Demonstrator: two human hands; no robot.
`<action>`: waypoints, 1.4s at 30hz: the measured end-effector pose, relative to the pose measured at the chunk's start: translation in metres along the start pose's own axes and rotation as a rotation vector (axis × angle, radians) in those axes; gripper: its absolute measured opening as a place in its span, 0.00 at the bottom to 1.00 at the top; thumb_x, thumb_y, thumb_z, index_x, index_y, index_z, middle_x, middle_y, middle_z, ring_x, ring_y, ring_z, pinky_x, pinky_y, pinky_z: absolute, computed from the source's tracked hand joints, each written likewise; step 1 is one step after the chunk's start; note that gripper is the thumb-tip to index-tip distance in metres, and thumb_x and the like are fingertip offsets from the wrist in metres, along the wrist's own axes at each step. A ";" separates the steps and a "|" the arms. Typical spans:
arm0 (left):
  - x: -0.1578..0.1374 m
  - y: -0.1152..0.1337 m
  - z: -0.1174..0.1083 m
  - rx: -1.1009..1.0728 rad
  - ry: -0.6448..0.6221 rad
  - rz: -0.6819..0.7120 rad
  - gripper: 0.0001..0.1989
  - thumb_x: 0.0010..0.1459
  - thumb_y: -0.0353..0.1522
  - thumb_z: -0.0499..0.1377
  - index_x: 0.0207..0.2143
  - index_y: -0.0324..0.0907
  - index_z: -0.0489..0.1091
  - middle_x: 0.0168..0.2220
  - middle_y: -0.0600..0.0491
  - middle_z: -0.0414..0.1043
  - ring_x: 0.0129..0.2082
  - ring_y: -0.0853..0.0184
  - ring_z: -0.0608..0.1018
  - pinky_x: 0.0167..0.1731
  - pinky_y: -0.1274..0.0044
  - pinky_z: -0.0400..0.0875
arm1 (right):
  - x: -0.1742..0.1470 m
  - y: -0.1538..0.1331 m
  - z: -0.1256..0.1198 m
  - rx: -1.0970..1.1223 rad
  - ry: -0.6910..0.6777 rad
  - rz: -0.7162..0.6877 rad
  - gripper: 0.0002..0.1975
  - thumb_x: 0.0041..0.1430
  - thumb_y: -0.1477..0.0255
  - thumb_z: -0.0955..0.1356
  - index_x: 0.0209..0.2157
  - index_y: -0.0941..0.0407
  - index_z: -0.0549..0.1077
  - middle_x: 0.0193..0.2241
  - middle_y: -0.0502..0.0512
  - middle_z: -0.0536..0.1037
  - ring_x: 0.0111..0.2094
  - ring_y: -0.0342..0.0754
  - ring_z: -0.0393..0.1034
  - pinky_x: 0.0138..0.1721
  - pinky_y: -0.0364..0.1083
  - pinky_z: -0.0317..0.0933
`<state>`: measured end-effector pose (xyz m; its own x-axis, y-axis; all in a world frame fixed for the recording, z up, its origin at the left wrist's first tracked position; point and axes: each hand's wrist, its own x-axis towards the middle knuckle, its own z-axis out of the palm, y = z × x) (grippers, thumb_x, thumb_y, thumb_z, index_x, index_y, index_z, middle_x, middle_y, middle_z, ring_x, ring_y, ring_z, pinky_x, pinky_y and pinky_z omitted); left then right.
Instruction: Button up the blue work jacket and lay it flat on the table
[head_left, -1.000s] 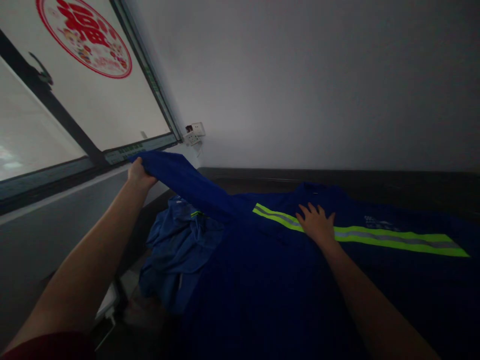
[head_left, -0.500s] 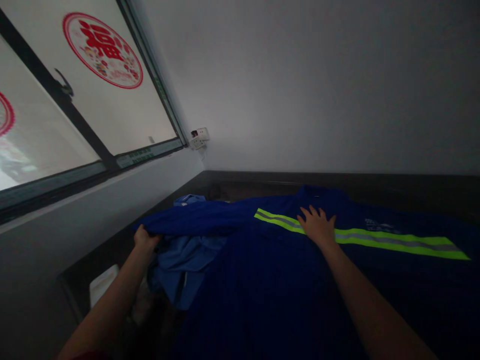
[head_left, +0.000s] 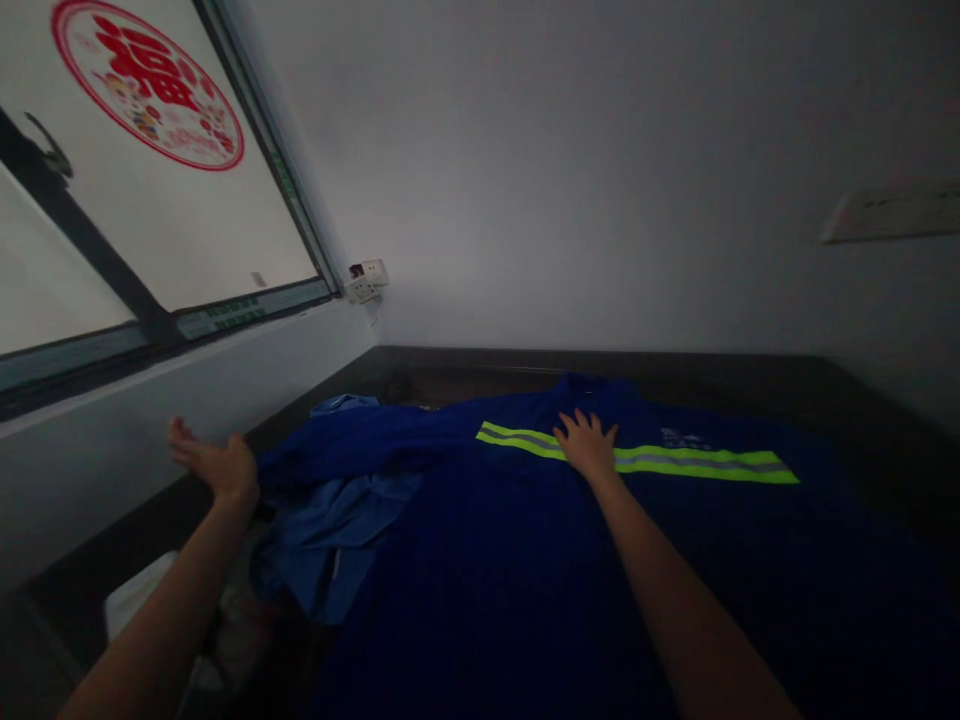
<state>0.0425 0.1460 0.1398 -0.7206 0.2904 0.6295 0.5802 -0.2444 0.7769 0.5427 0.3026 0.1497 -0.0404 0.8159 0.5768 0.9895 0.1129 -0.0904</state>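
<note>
A dark blue work jacket point(head_left: 510, 560) lies spread out in front of me, with a yellow-green and grey reflective stripe point(head_left: 697, 461) across its chest. My right hand point(head_left: 589, 445) rests on the chest by the stripe, fingers spread. The jacket's left-hand sleeve point(head_left: 360, 440) stretches out sideways over a lighter blue garment point(head_left: 337, 530), which is crumpled and partly covered. Beyond the sleeve's end, my left hand point(head_left: 217, 463) is raised with fingers apart, holding nothing. The lower part of the jacket fades into shadow.
The dark surface point(head_left: 712, 372) under the jacket meets a pale wall at the back. A window point(head_left: 225, 230) with a red round sticker point(head_left: 150, 85) is on the left. Sockets point(head_left: 367, 280) sit in the corner, and a white object point(head_left: 139, 595) lies at lower left.
My left hand has let go of the sleeve's end and moved left and up, opening. My right hand stays on the chest. The view has turned to the right.
</note>
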 end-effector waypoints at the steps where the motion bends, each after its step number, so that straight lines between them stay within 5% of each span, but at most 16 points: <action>1: -0.005 0.013 0.006 -0.003 0.102 0.089 0.32 0.54 0.33 0.49 0.61 0.49 0.44 0.61 0.48 0.58 0.63 0.54 0.56 0.63 0.55 0.42 | -0.001 0.000 -0.001 0.013 0.000 -0.003 0.26 0.65 0.58 0.53 0.61 0.50 0.58 0.64 0.58 0.54 0.64 0.63 0.43 0.56 0.73 0.34; 3: -0.020 0.044 0.026 -0.008 0.156 0.294 0.28 0.54 0.32 0.50 0.58 0.47 0.52 0.61 0.48 0.58 0.62 0.55 0.58 0.63 0.58 0.46 | -0.004 -0.001 -0.006 0.058 0.004 -0.010 0.25 0.65 0.58 0.55 0.61 0.50 0.59 0.64 0.58 0.55 0.64 0.62 0.41 0.57 0.72 0.33; 6: -0.058 0.095 0.071 -0.023 -0.245 0.538 0.21 0.54 0.30 0.50 0.51 0.45 0.63 0.53 0.48 0.68 0.55 0.58 0.68 0.60 0.62 0.53 | -0.010 0.000 -0.019 0.182 0.050 0.014 0.23 0.65 0.61 0.57 0.60 0.50 0.60 0.63 0.56 0.56 0.65 0.59 0.41 0.58 0.70 0.37; 11: -0.155 0.158 0.152 0.121 -0.708 0.862 0.18 0.59 0.32 0.48 0.50 0.50 0.66 0.54 0.52 0.68 0.58 0.59 0.66 0.63 0.57 0.38 | -0.029 0.027 -0.065 0.396 0.252 -0.060 0.19 0.63 0.70 0.58 0.54 0.57 0.67 0.55 0.58 0.69 0.58 0.49 0.59 0.59 0.51 0.50; 14: -0.203 0.186 0.195 0.122 -0.856 0.971 0.20 0.60 0.33 0.48 0.54 0.50 0.64 0.58 0.51 0.64 0.59 0.60 0.63 0.63 0.58 0.41 | -0.051 0.076 -0.103 0.470 0.321 -0.078 0.15 0.60 0.73 0.61 0.46 0.57 0.73 0.48 0.57 0.75 0.49 0.47 0.68 0.53 0.46 0.58; 18: -0.239 0.222 0.252 0.102 -0.906 0.987 0.22 0.61 0.35 0.48 0.57 0.48 0.61 0.60 0.49 0.61 0.61 0.60 0.61 0.61 0.58 0.47 | -0.098 0.177 -0.145 0.508 0.310 0.156 0.14 0.58 0.74 0.61 0.41 0.60 0.75 0.38 0.57 0.79 0.38 0.46 0.73 0.41 0.44 0.65; 21: -0.256 0.243 0.291 0.141 -0.919 0.974 0.23 0.62 0.36 0.47 0.59 0.45 0.60 0.62 0.47 0.57 0.63 0.58 0.58 0.61 0.58 0.48 | -0.146 0.251 -0.158 0.489 0.236 0.388 0.15 0.55 0.77 0.61 0.43 0.62 0.73 0.35 0.58 0.79 0.32 0.44 0.73 0.35 0.41 0.65; 24: -0.268 0.253 0.322 0.194 -0.937 0.927 0.25 0.62 0.39 0.46 0.60 0.42 0.58 0.64 0.45 0.52 0.64 0.54 0.54 0.61 0.56 0.48 | -0.189 0.300 -0.153 0.343 0.068 0.466 0.14 0.51 0.78 0.63 0.40 0.61 0.75 0.30 0.54 0.78 0.28 0.43 0.72 0.31 0.40 0.63; 28: -0.278 0.249 0.348 0.247 -0.988 0.832 0.30 0.62 0.44 0.42 0.64 0.42 0.52 0.66 0.45 0.47 0.66 0.52 0.49 0.61 0.54 0.44 | -0.215 0.314 -0.134 0.157 -0.027 0.429 0.14 0.48 0.75 0.68 0.39 0.59 0.75 0.27 0.51 0.76 0.30 0.44 0.70 0.32 0.42 0.62; 33: -0.280 0.240 0.357 0.261 -0.984 0.837 0.31 0.62 0.46 0.40 0.64 0.47 0.51 0.66 0.48 0.47 0.66 0.53 0.48 0.61 0.53 0.42 | -0.201 0.291 -0.119 0.172 0.046 0.385 0.18 0.51 0.73 0.67 0.46 0.58 0.72 0.32 0.54 0.77 0.33 0.46 0.71 0.37 0.44 0.62; 38: -0.280 0.244 0.353 0.293 -0.987 0.841 0.30 0.61 0.46 0.40 0.64 0.47 0.52 0.66 0.49 0.46 0.66 0.53 0.49 0.61 0.53 0.44 | -0.175 0.285 -0.116 0.573 0.269 0.434 0.16 0.57 0.72 0.61 0.45 0.57 0.73 0.43 0.57 0.77 0.47 0.50 0.70 0.50 0.48 0.61; 42: -0.283 0.245 0.350 0.321 -0.954 0.842 0.30 0.62 0.45 0.39 0.64 0.49 0.51 0.66 0.51 0.47 0.66 0.55 0.49 0.61 0.55 0.44 | -0.161 0.294 -0.107 0.875 0.385 0.399 0.13 0.57 0.65 0.63 0.38 0.54 0.76 0.37 0.56 0.79 0.46 0.55 0.71 0.49 0.54 0.63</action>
<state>0.5214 0.3279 0.1550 0.3776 0.7263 0.5743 0.8771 -0.4793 0.0296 0.8548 0.1437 0.1175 0.4672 0.6654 0.5822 0.4682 0.3724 -0.8013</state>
